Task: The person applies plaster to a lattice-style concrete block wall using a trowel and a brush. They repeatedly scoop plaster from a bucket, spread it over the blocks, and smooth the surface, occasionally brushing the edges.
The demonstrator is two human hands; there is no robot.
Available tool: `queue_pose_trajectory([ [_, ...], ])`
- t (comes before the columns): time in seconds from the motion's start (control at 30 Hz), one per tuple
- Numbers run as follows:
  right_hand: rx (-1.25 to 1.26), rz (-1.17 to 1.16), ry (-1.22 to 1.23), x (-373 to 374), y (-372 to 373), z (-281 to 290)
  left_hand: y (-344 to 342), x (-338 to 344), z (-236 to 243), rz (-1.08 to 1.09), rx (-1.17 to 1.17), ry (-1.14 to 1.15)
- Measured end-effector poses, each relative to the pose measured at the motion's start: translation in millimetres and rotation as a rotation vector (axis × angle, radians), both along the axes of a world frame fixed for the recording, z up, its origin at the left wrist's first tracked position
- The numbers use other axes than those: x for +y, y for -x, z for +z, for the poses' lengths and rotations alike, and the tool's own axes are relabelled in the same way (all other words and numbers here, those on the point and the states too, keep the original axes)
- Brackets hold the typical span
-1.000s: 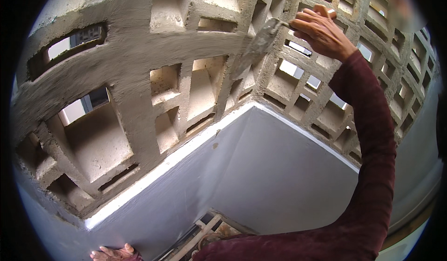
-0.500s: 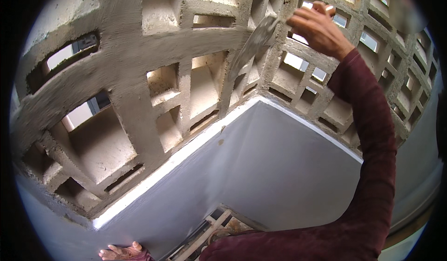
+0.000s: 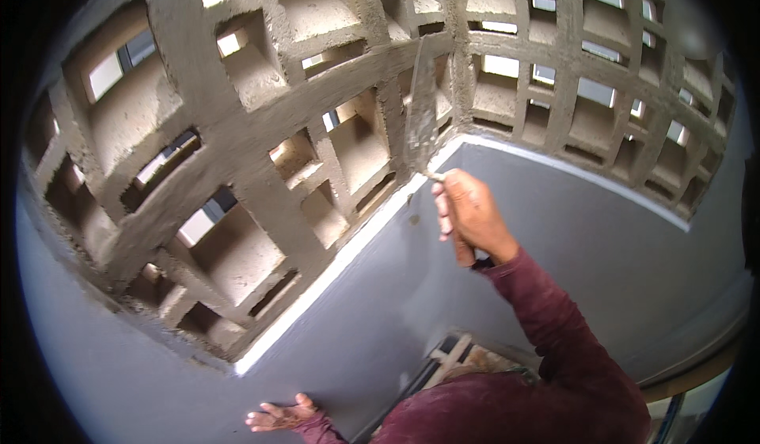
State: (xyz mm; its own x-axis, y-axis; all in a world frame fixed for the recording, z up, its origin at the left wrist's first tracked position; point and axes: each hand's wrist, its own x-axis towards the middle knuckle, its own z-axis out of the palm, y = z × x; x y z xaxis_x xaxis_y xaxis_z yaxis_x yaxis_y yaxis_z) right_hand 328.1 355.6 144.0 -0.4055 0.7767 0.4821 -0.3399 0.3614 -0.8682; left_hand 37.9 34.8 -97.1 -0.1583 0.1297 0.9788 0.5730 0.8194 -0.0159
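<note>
My left hand (image 3: 279, 417), open on grey wall (image 3: 356, 325) below white ledge (image 3: 317, 287), likely braces me. Right hand (image 3: 473, 210) grips trowel (image 3: 422, 111) just below ledge; blade's above, before lattice (image 3: 261, 135), presumably sparing knuckles.

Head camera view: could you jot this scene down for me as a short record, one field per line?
Right hand: gripping a trowel by its handle
Trowel pose: blade upward, in front of the lattice near the corner; contact unclear
Left hand: fingers spread at the grey wall
Upper structure: rough concrete lattice, rectangular openings, two sides meeting at a corner
Border: white ledge along the lattice's lower edge
Clothing: maroon sleeve on the right arm
</note>
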Motion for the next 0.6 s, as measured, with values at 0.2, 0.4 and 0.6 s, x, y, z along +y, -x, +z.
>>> queue_pose_trajectory([
  [0.2,0.088,0.047,0.140,-26.8,54.1,1.4,2.1,-1.3,-4.7,-0.090,-0.057,0.019],
  [0.4,-0.022,-0.071,-0.281,-75.3,86.4,-6.8,-5.2,1.7,-2.6,-0.116,-0.099,0.030],
  [0.6,-0.205,-0.403,-0.658,-73.8,79.3,-7.6,-5.1,-1.8,-5.0,-0.133,-0.106,0.011],
])
